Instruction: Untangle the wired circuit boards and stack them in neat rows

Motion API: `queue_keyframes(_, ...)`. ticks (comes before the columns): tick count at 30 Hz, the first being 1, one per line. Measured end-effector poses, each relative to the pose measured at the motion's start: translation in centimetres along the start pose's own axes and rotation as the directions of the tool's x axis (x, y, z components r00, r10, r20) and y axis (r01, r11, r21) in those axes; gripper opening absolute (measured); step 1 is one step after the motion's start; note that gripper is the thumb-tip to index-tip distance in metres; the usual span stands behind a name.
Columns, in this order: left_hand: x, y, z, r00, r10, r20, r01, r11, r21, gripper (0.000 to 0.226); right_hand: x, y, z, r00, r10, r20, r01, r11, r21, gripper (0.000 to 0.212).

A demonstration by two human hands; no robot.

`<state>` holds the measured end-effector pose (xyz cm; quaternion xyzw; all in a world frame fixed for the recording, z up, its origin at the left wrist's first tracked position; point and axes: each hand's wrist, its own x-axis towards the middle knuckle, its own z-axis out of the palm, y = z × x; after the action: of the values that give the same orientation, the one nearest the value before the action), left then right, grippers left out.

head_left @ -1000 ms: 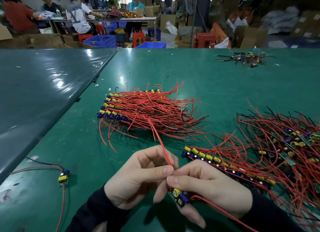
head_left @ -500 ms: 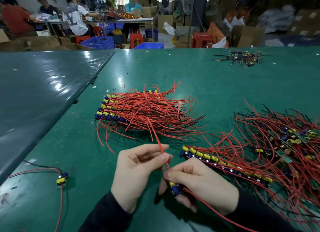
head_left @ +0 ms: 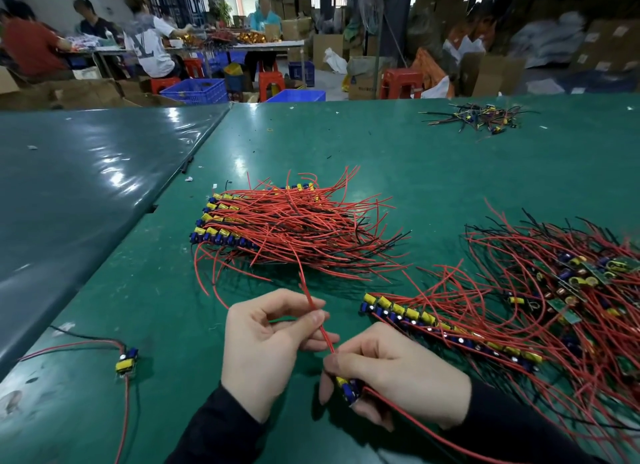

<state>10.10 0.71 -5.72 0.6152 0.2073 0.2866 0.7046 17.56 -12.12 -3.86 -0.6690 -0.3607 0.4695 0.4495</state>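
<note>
The right hand is curled round a small circuit board low over the green tabletop, while the left hand pinches that board's red wire between thumb and fingers. A neat stack of boards lies beyond, a tangled pile to the right

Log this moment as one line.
right hand: grips circuit board | left hand: pinches its red wire | stacked rows: behind
</note>
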Motion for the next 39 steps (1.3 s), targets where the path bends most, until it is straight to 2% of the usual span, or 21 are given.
queue_keyframes(6,0.5,0.3,-0.6,0.997,0.063,-0.051,-0.063,0.998,-0.011,0.017,-0.2,-0.3,0.0,0.997,-0.010,0.082,0.013,1.000,-0.026,0.030)
queue_keyframes(11,0.7,0.1,-0.7,0.997,0.074,-0.036,-0.074,0.997,0.006,0.017,-0.3,-0.3,0.0,0.996,0.013,0.088,-0.010,0.999,-0.037,0.029)
queue_keyframes(15,0.9,0.1,-1.1,0.988,0.122,-0.099,-0.123,0.992,-0.001,0.016,-0.4,-0.6,0.1,0.993,0.031,0.115,-0.027,0.999,-0.035,0.028)
queue_keyframes(21,0.9,0.2,-1.1,0.983,0.151,-0.102,-0.150,0.989,0.015,0.017,-0.4,-0.4,0.0,0.989,0.051,0.139,-0.044,0.998,-0.053,0.031)
queue_keyframes(30,1.1,0.1,-1.3,0.977,0.165,-0.135,-0.164,0.986,0.021,0.010,-0.4,0.1,-0.2,0.986,0.006,0.168,0.012,0.994,-0.107,0.032)
queue_keyframes(33,1.1,0.3,-1.4,0.966,0.194,-0.170,-0.196,0.981,0.004,0.012,-0.3,0.5,-0.3,0.984,-0.028,0.175,0.042,0.996,-0.074,0.030)
queue_keyframes(35,1.2,0.7,-1.3,0.969,0.197,-0.147,-0.206,0.978,-0.045,0.005,-0.1,0.7,-0.2,0.990,-0.096,0.099,0.097,0.995,-0.005,0.026)
queue_keyframes(37,1.1,0.9,-1.2,0.983,0.160,-0.089,-0.169,0.980,-0.101,0.023,0.1,0.8,-0.1,0.974,-0.195,-0.115,0.207,0.972,0.107,0.022)
queue_keyframes(39,0.8,1.0,-0.9,0.996,0.085,-0.004,-0.085,0.993,-0.087,0.031,0.4,0.9,-0.4,0.875,-0.278,-0.397,0.366,0.915,0.167,0.024)
